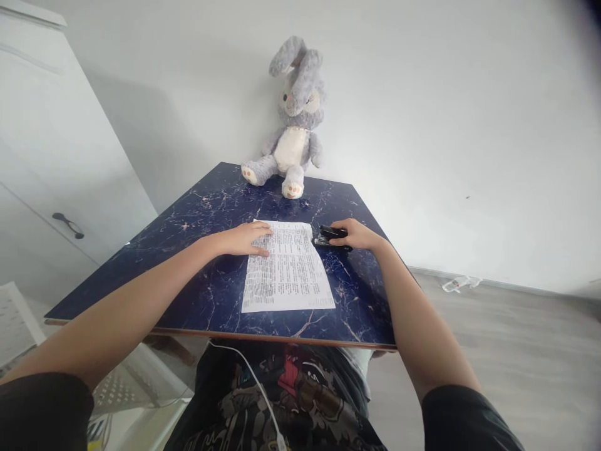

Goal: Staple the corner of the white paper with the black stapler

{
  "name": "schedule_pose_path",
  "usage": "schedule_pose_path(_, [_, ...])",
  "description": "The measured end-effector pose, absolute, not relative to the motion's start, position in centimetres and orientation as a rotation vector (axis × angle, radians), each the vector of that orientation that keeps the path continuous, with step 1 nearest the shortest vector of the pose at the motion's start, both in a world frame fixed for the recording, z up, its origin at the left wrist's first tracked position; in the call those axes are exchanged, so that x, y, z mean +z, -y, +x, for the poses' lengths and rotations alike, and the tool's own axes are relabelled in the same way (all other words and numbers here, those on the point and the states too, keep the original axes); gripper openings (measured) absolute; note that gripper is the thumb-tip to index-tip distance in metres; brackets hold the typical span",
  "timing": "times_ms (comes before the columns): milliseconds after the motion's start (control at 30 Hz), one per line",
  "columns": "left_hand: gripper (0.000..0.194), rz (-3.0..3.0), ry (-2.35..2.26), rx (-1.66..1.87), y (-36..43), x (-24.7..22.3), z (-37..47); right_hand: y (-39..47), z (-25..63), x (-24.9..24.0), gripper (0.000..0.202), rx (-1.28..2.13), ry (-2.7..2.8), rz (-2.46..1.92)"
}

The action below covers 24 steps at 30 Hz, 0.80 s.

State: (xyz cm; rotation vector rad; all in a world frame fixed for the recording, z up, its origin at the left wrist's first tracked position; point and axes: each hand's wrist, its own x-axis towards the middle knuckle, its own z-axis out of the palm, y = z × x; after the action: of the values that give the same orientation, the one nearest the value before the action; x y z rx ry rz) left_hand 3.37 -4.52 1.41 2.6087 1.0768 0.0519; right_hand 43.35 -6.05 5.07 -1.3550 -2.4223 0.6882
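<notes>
Two things sit under the hands near the middle of the frame: a printed sheet of paper and a black stapler. The sheet lies flat on the dark blue marbled tabletop, its long axis running from the bottom of the frame up toward the far edge. The stapler rests just beside the sheet's upper right corner, touching or nearly touching it, with its long axis lying roughly left to right across the frame. The right hand covers the stapler's right end, so the stapler extends leftward from that hand toward the paper; the fingers curl loosely over the top, and from this angle it looks like a light hold rather than a firm squeeze, though the underside of the grip is hidden. The left hand lies palm down with fingers stretched flat, pressing the upper left part of the sheet against the tabletop and holding nothing. Of the two hands the right is plainly the nearer to the stapler, the left well apart from it across the width of the page.

Farther up the frame a grey plush rabbit sits at the far edge of the tabletop, leaning on the white wall. At the left edge stands a white cabinet with a dark handle. A small pale object lies on the floor at the right, too small to identify
</notes>
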Motion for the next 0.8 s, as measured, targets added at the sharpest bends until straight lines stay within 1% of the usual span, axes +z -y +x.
schedule_pose_path(100, [0.088, 2.617, -1.055, 0.068, 4.5, 1.3, 3.5, 6.3, 42.3, 5.0, 0.027, 0.766, 2.453, -1.254])
schedule_pose_path(333, [0.086, 2.625, -1.043, 0.089, 4.6, 1.5, 3.3, 6.7, 41.7, 5.4, 0.025, 0.798, 2.52, -1.134])
schedule_pose_path(467, [0.085, 2.642, -1.031, 0.056, 4.9, 1.8, 3.1, 6.7, 41.9, 5.5, 0.025, 0.79, 2.456, -1.164])
schedule_pose_path(633, [0.075, 2.689, -1.039, 0.112, 5.5, 1.7, 3.7, 6.7, 42.6, 5.6, 0.028, 0.819, 2.396, -1.206])
schedule_pose_path(800, [0.067, 2.727, -0.761, 0.053, 7.7, 1.2, 7.0, 6.7, 42.3, 5.7, 0.027, 0.856, 2.465, -1.133])
